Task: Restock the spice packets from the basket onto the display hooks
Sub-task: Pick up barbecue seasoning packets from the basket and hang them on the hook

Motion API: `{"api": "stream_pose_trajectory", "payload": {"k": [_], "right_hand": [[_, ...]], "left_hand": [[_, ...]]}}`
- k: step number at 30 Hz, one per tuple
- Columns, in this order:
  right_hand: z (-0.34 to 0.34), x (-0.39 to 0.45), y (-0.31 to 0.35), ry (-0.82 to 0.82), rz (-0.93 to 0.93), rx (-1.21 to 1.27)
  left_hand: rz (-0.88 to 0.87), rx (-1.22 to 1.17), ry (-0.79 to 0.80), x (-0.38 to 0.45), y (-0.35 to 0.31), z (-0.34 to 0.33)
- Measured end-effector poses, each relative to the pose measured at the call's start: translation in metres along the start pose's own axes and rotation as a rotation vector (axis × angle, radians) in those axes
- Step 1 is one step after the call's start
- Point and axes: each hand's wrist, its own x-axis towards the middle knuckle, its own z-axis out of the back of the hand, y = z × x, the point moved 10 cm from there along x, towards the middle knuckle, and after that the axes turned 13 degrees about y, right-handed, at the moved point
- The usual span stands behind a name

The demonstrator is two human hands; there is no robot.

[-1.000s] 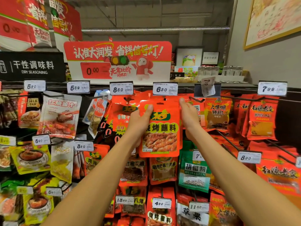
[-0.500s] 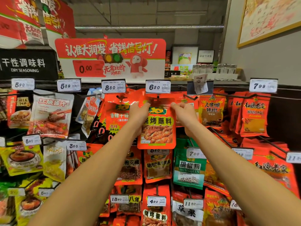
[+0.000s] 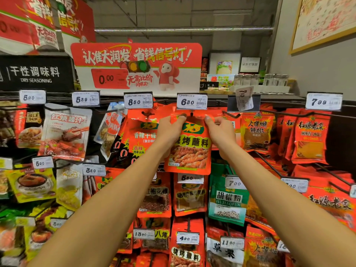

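Observation:
An orange-red barbecue dip spice packet hangs in front of me at the top row of the display. My left hand pinches its upper left corner. My right hand pinches its upper right corner. The packet's hanging hole sits at the tip of the display hook under the 6.30 price tag. Whether the hook passes through the hole is too small to tell. The basket is out of view.
Hooks with red, yellow and green seasoning packets fill the wall on all sides. A bare hook with a twisted 7.00 tag juts out just right of my right hand. A red promotional sign stands above.
Both hands have lifted the packet up to the hook below the 6.30 tag, and their fingers have shifted from its sides to pinching its top corners.

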Motion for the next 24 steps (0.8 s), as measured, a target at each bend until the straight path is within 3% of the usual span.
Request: {"api": "stream_pose_trajectory", "payload": {"k": [7,12,24], "right_hand": [[0.007,-0.021,0.024,-0.122,0.236,-0.217],[0.006,-0.009,0.027,-0.103,0.174,-0.191],[0.001,-0.007,0.013,-0.098,0.087,-0.138]], "left_hand": [[-0.11,-0.11,0.108,-0.006,-0.001,-0.003],[0.024,-0.155,0.021,0.002,0.002,-0.001],[0.127,-0.087,0.027,0.0,-0.003,-0.002]]}}
